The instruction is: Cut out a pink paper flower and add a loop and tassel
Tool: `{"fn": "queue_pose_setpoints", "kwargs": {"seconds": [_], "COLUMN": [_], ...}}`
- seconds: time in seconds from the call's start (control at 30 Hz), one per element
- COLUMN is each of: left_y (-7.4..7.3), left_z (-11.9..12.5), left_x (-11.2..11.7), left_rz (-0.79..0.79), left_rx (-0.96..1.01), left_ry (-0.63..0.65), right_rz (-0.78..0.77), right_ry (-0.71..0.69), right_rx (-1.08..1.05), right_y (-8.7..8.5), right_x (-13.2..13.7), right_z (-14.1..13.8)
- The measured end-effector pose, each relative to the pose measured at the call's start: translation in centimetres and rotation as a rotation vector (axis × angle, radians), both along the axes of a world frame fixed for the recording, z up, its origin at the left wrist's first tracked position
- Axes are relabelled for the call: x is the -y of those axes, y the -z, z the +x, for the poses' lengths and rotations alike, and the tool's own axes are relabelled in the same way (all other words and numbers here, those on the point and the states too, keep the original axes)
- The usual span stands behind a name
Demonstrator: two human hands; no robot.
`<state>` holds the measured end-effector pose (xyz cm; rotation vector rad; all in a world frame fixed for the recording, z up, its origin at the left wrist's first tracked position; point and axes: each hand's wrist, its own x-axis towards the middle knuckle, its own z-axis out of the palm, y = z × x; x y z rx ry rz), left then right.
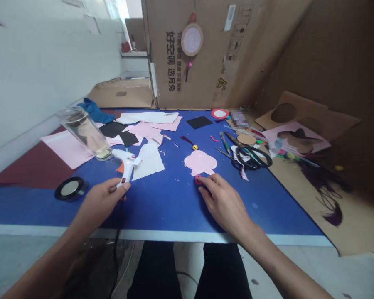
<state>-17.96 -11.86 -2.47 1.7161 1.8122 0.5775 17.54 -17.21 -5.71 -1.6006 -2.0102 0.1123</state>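
Note:
My left hand [107, 195] is closed round the handle of a white hot glue gun [127, 168]. Its nozzle points toward a lidless clear jar [89, 135], and a black cord hangs down past the table edge. Flat on the blue table lies a pink cloud-shaped paper cutout [200, 161]. At its lower edge my right hand [222, 201] has thumb and fingertips on a small round magenta-red piece [198, 179], partly hidden by the fingers. A small yellow bell [195, 147] with a dark red tassel touches or lies just beyond the cutout's top.
Black-handled scissors [252, 155] and a green pen [224, 142] lie to the right. A roll of tape [70, 189] sits at the left. White paper [149, 162] and pink scraps cover the back left. A cardboard wall [212, 74] with a hanging round ornament [192, 39] stands behind.

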Motion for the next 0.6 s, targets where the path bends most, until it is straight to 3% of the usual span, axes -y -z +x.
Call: {"fn": "queue_pose_setpoints", "kwargs": {"seconds": [0.17,0.37,0.6], "left_y": [-0.7,-1.2,-1.8], "left_z": [0.5,-0.2,-0.4], "left_x": [-0.2,-0.5,-1.0], "left_rz": [0.037,0.045,0.045], "left_rx": [-0.060,-0.181,-0.253], "left_ry": [0.044,0.028,0.052], "right_rz": [0.104,0.209,0.203], "right_ry": [-0.008,-0.152,-0.273], "right_rx": [0.126,0.128,0.088], "right_y": [1.2,1.8,1.6], "right_x": [1.2,5.6,8.1], "right_z": [-0.3,-0.8,-0.5]}}
